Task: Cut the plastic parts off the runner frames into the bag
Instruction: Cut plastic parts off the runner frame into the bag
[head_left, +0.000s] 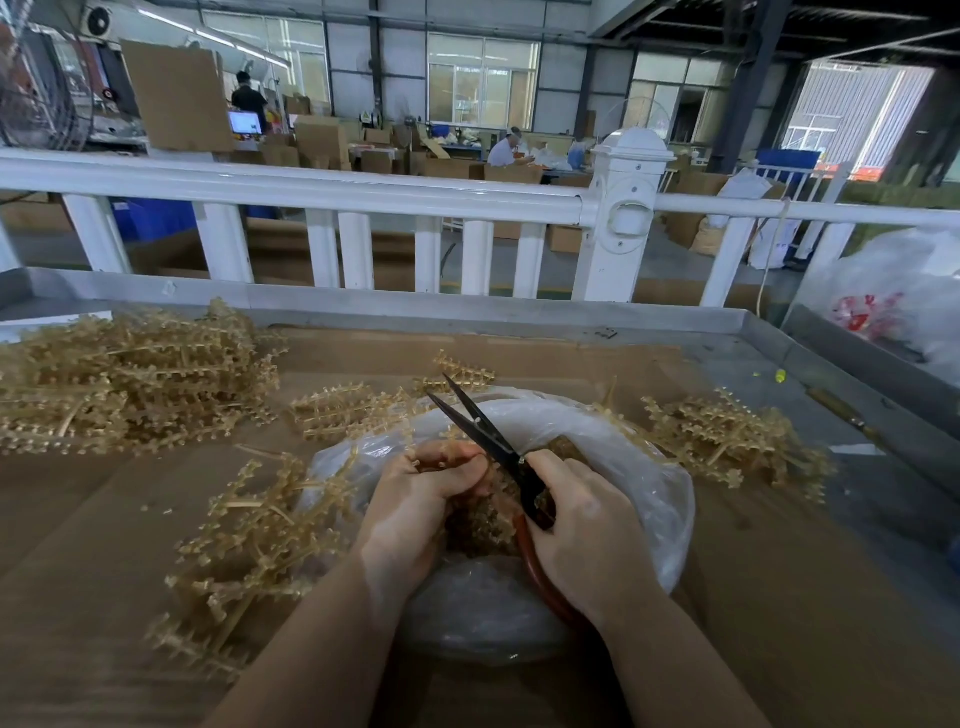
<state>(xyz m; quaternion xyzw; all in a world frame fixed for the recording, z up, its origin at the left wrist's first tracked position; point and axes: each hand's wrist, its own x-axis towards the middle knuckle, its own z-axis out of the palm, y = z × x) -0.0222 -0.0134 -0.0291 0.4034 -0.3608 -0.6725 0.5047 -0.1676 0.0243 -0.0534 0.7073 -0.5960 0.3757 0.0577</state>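
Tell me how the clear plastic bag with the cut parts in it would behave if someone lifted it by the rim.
The bag looks thin and crumpled, so it would probably sag and fold rather than keep its shape. The loose cut parts piled inside would likely shift to the lowest point. Its mouth gapes wide around both hands, so a one-sided lift might spill some.

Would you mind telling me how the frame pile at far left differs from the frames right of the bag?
The left pile is larger and stacked deep; the right pile is smaller and looser. The left pile lies apart from the bag; the right pile reaches its rim. Both are the same translucent tan.
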